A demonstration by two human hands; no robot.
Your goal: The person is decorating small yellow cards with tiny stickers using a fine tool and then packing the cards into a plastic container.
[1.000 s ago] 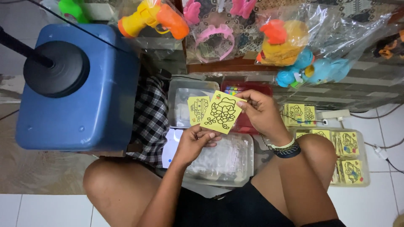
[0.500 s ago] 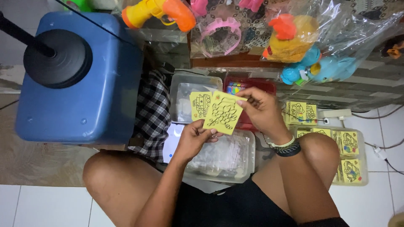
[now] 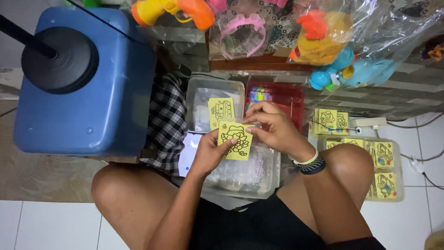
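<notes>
Left hand (image 3: pixel 210 150) and right hand (image 3: pixel 273 127) meet, fingers seemingly pinched.

Second yellow card (image 3: pixel 220 111) partly hidden behind the first.

Blue container (image 3: pixel 83 92) walls the left (toy bags (image 3: pixel 323 37) crowd ahead); bare floor tiles (image 3: pixel 51 224) lie near-left.
</notes>
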